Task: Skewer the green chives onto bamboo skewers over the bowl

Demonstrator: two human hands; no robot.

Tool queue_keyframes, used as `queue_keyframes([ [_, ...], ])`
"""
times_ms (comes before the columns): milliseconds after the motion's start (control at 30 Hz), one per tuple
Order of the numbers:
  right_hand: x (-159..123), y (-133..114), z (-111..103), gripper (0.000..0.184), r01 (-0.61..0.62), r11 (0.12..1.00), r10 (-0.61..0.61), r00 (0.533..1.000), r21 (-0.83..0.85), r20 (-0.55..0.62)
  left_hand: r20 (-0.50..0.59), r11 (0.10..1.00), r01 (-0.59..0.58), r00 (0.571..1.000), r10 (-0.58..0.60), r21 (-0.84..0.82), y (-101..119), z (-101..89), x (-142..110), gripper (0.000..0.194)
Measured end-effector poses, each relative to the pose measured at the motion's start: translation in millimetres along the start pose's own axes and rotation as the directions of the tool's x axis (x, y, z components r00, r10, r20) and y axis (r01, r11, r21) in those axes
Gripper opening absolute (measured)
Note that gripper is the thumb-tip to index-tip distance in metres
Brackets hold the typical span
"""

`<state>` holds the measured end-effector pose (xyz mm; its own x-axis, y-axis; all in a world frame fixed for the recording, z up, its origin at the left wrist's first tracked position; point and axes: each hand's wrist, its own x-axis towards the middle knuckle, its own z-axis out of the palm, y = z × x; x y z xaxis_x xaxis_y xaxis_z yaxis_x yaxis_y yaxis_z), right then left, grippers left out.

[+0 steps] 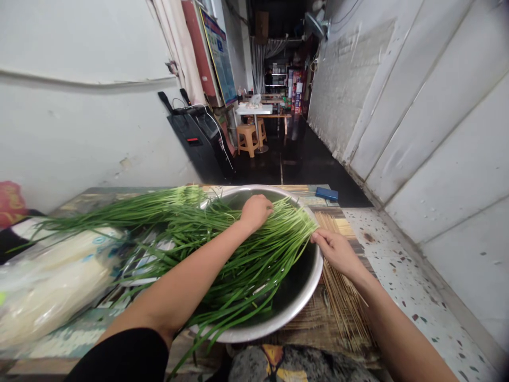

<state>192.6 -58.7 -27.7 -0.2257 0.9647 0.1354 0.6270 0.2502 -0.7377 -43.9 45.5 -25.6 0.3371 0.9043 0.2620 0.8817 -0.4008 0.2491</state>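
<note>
A large steel bowl (294,317) holds a heap of long garlic chives (254,254), their pale cut ends fanned toward its right rim. My left hand (255,213) lies over the chives near the far side, its fingers curled in among the stalks and partly hidden. At the right rim my right hand (336,248) pinches the cut ends between thumb and finger. A thin pale stick tip shows beside my right wrist; whether the hand holds it I cannot tell. Thin bamboo skewers (344,300) lie spread on the table under my right arm.
Another bunch of chives (131,208) lies left of the bowl. Near it is a clear plastic bag (59,286) with pale contents. A blue box (326,194) sits at the table's far edge. Beyond stand a black machine (199,135), stools (247,139) and a small table (254,110).
</note>
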Motion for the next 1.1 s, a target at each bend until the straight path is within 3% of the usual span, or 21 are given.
queue_keyframes([
  [267,0,-1,0,0.027,0.002,1.0,-0.002,1.0,0.019,0.005,-0.101,0.995,-0.061,0.993,0.052,-0.082,6,3.5,1,0.021],
  [367,0,-2,0,0.027,0.0,1.0,0.0,1.0,0.014,0.006,-0.126,0.959,-0.007,0.992,-0.03,-0.282,14,2.8,2,0.02],
  [467,0,-1,0,0.028,-0.008,1.0,0.008,1.0,0.0,0.003,-0.045,0.858,0.086,0.991,-0.126,-0.507,22,3.1,3,0.025],
  [600,0,-1,0,0.028,-0.003,1.0,0.003,1.0,0.005,-0.002,0.034,0.76,0.13,0.989,-0.141,-0.637,33,3.0,2,0.021],
  [833,0,-3,0,0.029,0.0,1.0,0.0,1.0,0.011,0.0,0.073,0.68,0.218,0.969,-0.235,-0.7,44,-1.6,-2,0.022],
  [1100,0,-2,0,0.028,0.001,1.0,-0.001,1.0,0.011,0.015,0.097,0.631,0.238,0.963,-0.25,-0.738,44,-2.3,-3,0.024],
])
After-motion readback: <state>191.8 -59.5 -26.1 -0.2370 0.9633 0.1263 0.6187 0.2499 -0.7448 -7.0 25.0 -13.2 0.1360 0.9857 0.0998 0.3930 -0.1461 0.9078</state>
